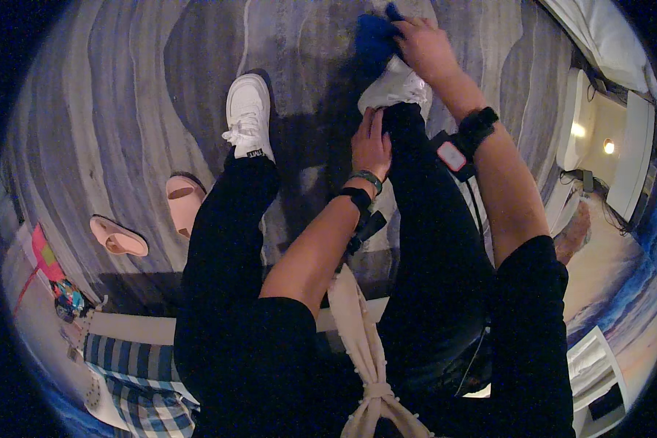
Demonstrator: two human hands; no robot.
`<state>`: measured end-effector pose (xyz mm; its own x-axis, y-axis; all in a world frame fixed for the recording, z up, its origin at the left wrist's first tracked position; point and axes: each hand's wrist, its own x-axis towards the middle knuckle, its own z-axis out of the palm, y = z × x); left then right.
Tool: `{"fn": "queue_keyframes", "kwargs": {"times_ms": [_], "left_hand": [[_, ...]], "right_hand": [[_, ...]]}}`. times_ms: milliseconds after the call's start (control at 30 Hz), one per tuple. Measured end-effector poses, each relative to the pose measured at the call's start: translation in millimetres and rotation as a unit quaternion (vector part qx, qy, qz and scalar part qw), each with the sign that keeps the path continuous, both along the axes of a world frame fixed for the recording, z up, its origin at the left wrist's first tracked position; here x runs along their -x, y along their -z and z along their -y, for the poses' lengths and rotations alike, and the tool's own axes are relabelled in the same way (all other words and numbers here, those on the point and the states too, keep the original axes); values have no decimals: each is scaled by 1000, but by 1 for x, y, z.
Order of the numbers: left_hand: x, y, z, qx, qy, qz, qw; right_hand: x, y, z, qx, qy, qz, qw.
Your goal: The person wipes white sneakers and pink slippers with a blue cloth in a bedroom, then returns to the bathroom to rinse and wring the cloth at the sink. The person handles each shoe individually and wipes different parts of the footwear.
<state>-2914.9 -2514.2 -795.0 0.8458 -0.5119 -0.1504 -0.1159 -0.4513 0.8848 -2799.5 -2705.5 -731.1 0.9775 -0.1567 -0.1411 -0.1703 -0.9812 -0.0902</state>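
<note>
My right hand [424,46] grips a dark blue cloth [376,38] at the toe of a white lace-up sneaker [386,90] worn on my right foot. Part of the cloth hangs past the toe, over the floor. Against the heel-side edge of that sneaker rest the fingertips of my left hand [371,143], its fingers extended and holding nothing. My other foot wears the matching white sneaker [248,112], flat on the grey patterned floor [306,65]. Black straps with small devices sit on both my wrists.
Two pink slippers, one sandal [119,236] and its mate [185,200], lie to my left. A white device with cables [632,153] stands at the right. Blue checked fabric [148,394] is at lower left. A beige knotted scarf [361,328] hangs between my legs.
</note>
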Motion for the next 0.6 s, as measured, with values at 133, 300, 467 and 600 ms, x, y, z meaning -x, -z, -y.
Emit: {"fn": "queue_keyframes", "kwargs": {"times_ms": [133, 300, 467, 600], "left_hand": [[-5, 2, -2, -33, -29, -41, 998], [-23, 10, -4, -21, -201, -115, 973], [-58, 8, -4, -19, -273, -155, 949], [-79, 45, -21, -29, -321, -73, 944]], "right_hand": [[21, 9, 2, 121, -36, 36, 991], [26, 30, -43, 105, -149, -139, 973], [49, 54, -103, 81, -136, -174, 972], [55, 67, -131, 46, -146, -249, 956]]}}
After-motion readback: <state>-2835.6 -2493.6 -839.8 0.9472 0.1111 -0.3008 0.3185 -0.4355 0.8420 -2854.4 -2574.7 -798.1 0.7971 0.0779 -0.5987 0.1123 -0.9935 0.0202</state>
